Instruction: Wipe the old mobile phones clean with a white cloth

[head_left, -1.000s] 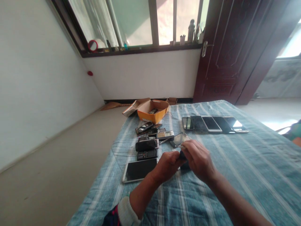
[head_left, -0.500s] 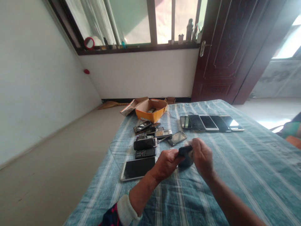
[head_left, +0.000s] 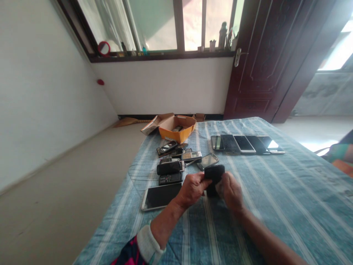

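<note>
My left hand (head_left: 192, 188) grips a black mobile phone (head_left: 214, 173) by its left edge, thumb across its face. The phone is held up above the striped cloth and tilted. My right hand (head_left: 233, 191) is closed at the phone's right edge, with a crumpled pale wipe (head_left: 219, 187) between its fingers and the phone; most of the wipe is hidden. To the left of my left hand lies a large white-framed phone (head_left: 161, 197), partly covered by my wrist. Just beyond the held phone is a grey phone (head_left: 209, 161) lying flat.
Several old keypad phones (head_left: 170, 168) lie in a loose pile at the left. Behind them stands an open orange box (head_left: 176, 134) with a phone inside. Several smartphones (head_left: 245, 144) lie in a row at the back right. The blue striped cloth (head_left: 275, 206) covers the surface.
The black phone has turned so more of its broad face shows, and it has moved slightly up and left. My right hand has shifted a little lower and left along its edge.
</note>
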The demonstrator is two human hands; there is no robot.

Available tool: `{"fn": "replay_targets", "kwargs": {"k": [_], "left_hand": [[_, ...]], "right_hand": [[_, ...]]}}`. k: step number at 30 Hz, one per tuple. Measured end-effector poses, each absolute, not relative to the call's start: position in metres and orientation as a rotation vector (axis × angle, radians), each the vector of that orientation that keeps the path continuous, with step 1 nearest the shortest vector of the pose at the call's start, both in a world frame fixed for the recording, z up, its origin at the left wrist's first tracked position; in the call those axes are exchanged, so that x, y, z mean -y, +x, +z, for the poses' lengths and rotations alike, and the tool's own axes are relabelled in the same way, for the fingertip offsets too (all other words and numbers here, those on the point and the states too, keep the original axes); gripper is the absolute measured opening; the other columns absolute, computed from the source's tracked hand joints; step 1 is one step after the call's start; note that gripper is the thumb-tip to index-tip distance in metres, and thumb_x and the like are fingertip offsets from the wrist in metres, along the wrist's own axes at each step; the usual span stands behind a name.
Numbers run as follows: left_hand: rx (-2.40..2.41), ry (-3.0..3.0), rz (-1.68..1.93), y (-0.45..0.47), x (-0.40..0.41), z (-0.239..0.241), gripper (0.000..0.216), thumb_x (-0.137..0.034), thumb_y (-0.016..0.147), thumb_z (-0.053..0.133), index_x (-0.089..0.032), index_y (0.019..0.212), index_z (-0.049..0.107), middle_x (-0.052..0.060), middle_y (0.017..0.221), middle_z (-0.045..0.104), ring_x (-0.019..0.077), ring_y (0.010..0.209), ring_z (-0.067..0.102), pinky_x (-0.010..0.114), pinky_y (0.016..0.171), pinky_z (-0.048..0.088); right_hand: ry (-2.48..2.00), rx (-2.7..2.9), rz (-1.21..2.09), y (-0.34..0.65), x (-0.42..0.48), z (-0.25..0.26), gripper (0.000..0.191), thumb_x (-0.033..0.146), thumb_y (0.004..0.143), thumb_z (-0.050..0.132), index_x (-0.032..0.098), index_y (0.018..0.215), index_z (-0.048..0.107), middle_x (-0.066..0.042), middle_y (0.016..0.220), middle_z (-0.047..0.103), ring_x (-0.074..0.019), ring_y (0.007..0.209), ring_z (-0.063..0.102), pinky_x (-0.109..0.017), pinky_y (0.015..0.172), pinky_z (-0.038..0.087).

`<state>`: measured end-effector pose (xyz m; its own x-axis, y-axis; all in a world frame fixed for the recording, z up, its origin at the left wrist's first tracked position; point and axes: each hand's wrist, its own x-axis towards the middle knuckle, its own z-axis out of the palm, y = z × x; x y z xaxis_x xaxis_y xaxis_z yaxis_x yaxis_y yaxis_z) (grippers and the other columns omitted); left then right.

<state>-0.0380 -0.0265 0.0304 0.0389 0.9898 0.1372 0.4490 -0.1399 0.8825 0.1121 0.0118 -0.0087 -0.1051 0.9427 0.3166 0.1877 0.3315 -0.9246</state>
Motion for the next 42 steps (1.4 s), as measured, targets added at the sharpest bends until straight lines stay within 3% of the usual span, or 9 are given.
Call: {"fn": "replay_targets", "kwargs": {"k": [5, 10, 17, 23, 28, 35, 42], "left_hand": [[-1.464, 1.553, 1.077, -0.041, 0.026, 0.032, 0.024, -0.035, 0.081, 0.057, -0.013, 0.075, 0.062, -0.004, 0.056, 0.05, 0.0088, 0.046, 0.05, 0.018, 0.041, 0.042], [-1.453, 1.541, 1.065, -0.039, 0.027, 0.035, 0.025, -0.036, 0.08, 0.057, -0.012, 0.073, 0.061, -0.004, 0.056, 0.05, 0.0081, 0.042, 0.05, 0.017, 0.039, 0.041], [-1.436, 1.628, 1.075, -0.03, 0.028, 0.035, 0.02, -0.03, 0.081, 0.055, -0.013, 0.074, 0.063, -0.003, 0.056, 0.049, 0.0083, 0.046, 0.05, 0.016, 0.041, 0.041], [-1.414, 1.594, 1.11, -0.031, 0.027, 0.029, 0.019, -0.03, 0.082, 0.055, -0.013, 0.081, 0.064, -0.003, 0.06, 0.05, 0.0086, 0.047, 0.051, 0.018, 0.045, 0.045], [-1.462, 1.419, 1.149, -0.037, 0.026, 0.027, 0.023, -0.034, 0.08, 0.058, -0.012, 0.076, 0.063, -0.004, 0.058, 0.05, 0.0078, 0.043, 0.051, 0.017, 0.04, 0.042], [-1.314, 1.301, 1.191, -0.04, 0.022, 0.022, 0.029, -0.04, 0.076, 0.064, -0.012, 0.079, 0.064, -0.002, 0.059, 0.057, 0.0089, 0.046, 0.056, 0.019, 0.046, 0.044], [-1.264, 1.324, 1.102, -0.034, 0.021, 0.012, 0.037, -0.047, 0.078, 0.061, -0.01, 0.081, 0.064, 0.003, 0.064, 0.064, 0.0137, 0.057, 0.063, 0.023, 0.056, 0.05]], "right_hand": [[-1.076, 1.707, 0.918, 0.124, -0.015, -0.011, 0.042, 0.054, 0.089, 0.036, 0.021, 0.064, 0.043, 0.004, 0.056, 0.042, -0.0108, 0.052, 0.04, -0.023, 0.051, 0.034], [-1.166, 1.381, 0.991, 0.129, -0.028, 0.002, 0.047, 0.059, 0.083, 0.044, 0.02, 0.057, 0.042, 0.005, 0.051, 0.039, -0.0104, 0.049, 0.038, -0.023, 0.046, 0.033], [-1.066, 1.028, 1.154, 0.117, -0.028, 0.027, 0.049, 0.064, 0.079, 0.046, 0.017, 0.073, 0.056, 0.001, 0.061, 0.053, -0.0118, 0.053, 0.047, -0.024, 0.05, 0.04], [-1.054, 1.549, 0.94, 0.112, -0.016, 0.007, 0.038, 0.053, 0.088, 0.038, 0.02, 0.074, 0.051, 0.003, 0.061, 0.049, -0.0118, 0.056, 0.046, -0.023, 0.053, 0.037], [-1.077, 1.804, 0.949, 0.119, -0.021, -0.011, 0.031, 0.047, 0.088, 0.035, 0.021, 0.076, 0.046, 0.003, 0.06, 0.049, -0.0133, 0.055, 0.046, -0.024, 0.052, 0.035], [-1.024, 1.887, 0.858, 0.126, -0.028, 0.007, 0.028, 0.044, 0.089, 0.039, 0.02, 0.078, 0.048, 0.004, 0.059, 0.05, -0.0122, 0.055, 0.048, -0.023, 0.052, 0.036], [-0.809, 2.12, 0.31, 0.135, -0.031, 0.024, 0.027, 0.034, 0.094, 0.035, 0.018, 0.082, 0.052, 0.0, 0.065, 0.053, -0.0125, 0.057, 0.049, -0.024, 0.055, 0.035]]}}
